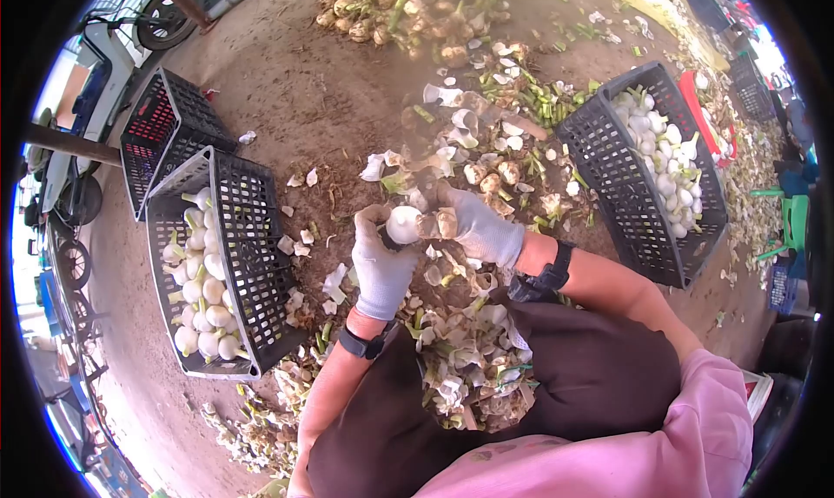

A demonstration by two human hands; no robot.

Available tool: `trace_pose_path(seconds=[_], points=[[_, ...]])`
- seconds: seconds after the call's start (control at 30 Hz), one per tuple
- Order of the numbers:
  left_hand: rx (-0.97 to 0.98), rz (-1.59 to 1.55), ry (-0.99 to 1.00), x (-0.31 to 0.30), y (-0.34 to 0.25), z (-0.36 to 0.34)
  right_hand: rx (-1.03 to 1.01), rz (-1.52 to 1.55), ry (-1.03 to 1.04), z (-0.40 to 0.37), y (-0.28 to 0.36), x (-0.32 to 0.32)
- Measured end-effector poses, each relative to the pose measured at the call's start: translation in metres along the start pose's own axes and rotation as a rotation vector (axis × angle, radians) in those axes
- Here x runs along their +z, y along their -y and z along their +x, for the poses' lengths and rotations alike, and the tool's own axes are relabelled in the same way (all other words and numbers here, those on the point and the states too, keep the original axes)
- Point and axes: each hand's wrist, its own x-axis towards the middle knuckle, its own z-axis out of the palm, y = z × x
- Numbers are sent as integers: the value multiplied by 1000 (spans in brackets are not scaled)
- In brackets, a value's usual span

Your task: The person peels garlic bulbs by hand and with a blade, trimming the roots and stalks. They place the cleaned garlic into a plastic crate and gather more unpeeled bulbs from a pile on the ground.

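A smooth white garlic bulb point(402, 225) is pinched in my left hand point(380, 263), which wears a pale glove. Close against the bulb, my gloved right hand point(483, 224) grips brownish outer skin point(445, 223) between thumb and fingers. Both hands are held together in front of my knees. Below them, a heap of peeled skins and stem bits point(478, 359) fills the space between my legs.
Black plastic crates of white bulbs stand at my left point(261, 263) and right point(599, 163). Behind the left one is another black crate point(143, 142). Unpeeled bulbs point(369, 7) are piled ahead, with skins strewn over the dirt floor. A green stool point(792, 224) stands far right.
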Motion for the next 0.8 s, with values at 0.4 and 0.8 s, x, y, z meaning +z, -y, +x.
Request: trace_pose_path(seconds=[0.4, 0.8], points=[[12, -149, -47, -2, 0, -2, -7, -86, -110, -4, 15, 10], [-452, -1348, 515, -21, 12, 9, -154, -105, -44, 11, 18, -11]])
